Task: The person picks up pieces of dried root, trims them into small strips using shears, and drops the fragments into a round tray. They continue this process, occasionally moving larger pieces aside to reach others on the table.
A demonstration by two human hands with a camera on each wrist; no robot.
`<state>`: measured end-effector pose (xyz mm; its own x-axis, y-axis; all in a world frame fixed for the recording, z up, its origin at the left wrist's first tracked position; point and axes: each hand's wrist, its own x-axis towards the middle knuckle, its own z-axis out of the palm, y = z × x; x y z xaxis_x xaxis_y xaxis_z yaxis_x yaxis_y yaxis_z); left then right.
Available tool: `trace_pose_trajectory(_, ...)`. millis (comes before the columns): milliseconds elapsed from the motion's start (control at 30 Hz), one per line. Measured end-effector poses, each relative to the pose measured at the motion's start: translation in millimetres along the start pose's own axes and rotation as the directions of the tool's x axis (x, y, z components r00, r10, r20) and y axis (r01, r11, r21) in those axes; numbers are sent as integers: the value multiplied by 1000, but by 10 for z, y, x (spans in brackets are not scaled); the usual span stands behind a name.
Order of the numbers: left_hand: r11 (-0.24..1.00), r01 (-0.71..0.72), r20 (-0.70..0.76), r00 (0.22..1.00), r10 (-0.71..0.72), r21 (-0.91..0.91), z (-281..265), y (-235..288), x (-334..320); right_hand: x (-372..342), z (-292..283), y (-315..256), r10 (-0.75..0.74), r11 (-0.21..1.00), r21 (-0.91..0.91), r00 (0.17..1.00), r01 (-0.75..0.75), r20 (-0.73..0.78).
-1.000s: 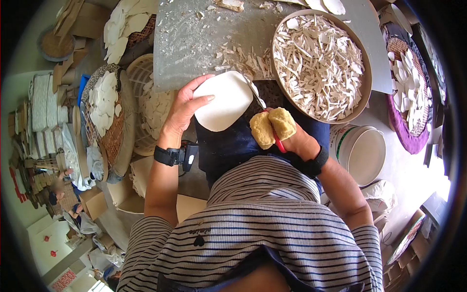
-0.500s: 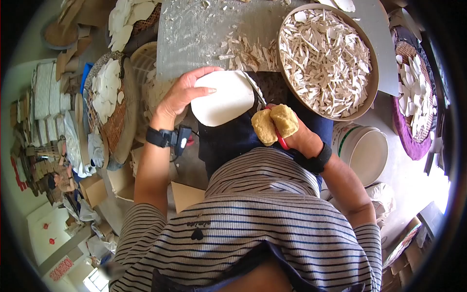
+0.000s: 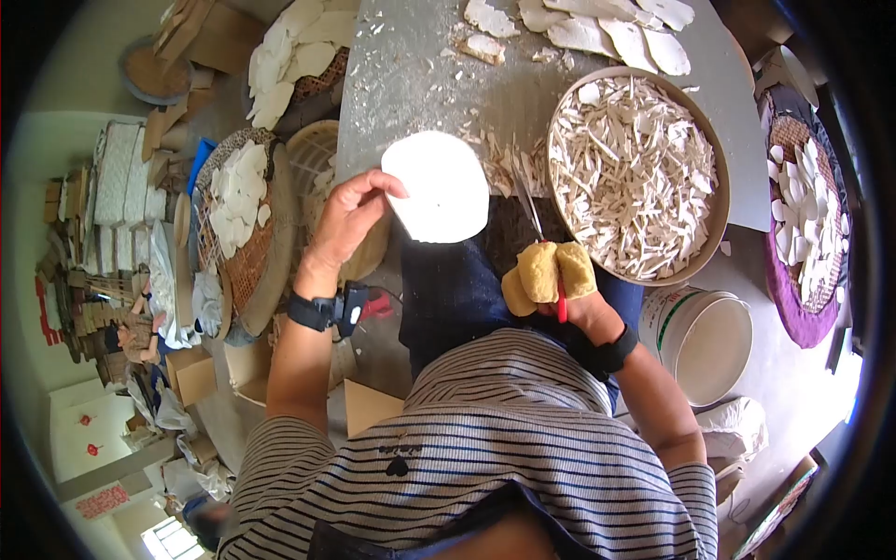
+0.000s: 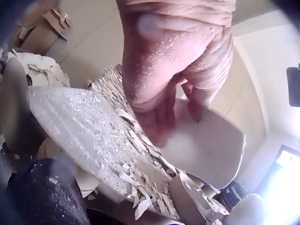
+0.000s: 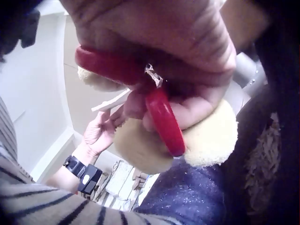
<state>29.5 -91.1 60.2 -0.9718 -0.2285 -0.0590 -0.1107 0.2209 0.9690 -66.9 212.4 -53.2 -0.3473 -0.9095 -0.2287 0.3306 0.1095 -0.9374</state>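
The left hand [image 3: 350, 219] pinches the left edge of a thin white sheet [image 3: 439, 191] with rounded corners, held up over the table's near edge. In the left wrist view its fingers and thumb grip the same sheet [image 4: 201, 145]. The right hand [image 3: 588, 313] grips scissors whose metal blades [image 3: 527, 201] point up, apart from the sheet. Yellow spongy padding [image 3: 576, 269] is wrapped round the red handles [image 5: 164, 117]; in the right wrist view fingers curl through them.
A round tray [image 3: 726, 187] of white strips stands on the grey table [image 3: 411, 84], beside loose scraps [image 3: 495, 154]. White pieces [image 3: 644, 47] lie at the back. A white bucket [image 3: 709, 345] is at right, woven trays [image 3: 257, 280] of flat pieces at left.
The scissors blades have come away from the sheet's right edge and now stand apart from it. The left hand has tilted the sheet. The head view has shifted, so the table sits lower.
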Motion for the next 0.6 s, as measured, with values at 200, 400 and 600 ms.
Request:
trace_pose_trajectory(200,785,184,59,981,-186,-592,268,157,-67,-38,126,-151,-210,977,37,977,208,38)
trace_pose_trajectory(400,897,16,-213,969,-123,-443,505,146,-11,37,143,45,-191,950,268,978,161,89)
trace_pose_trajectory(600,905,108,-55,988,-143,-411,437,-36,-52,-14,52,261,-110,918,392,986,54,122)
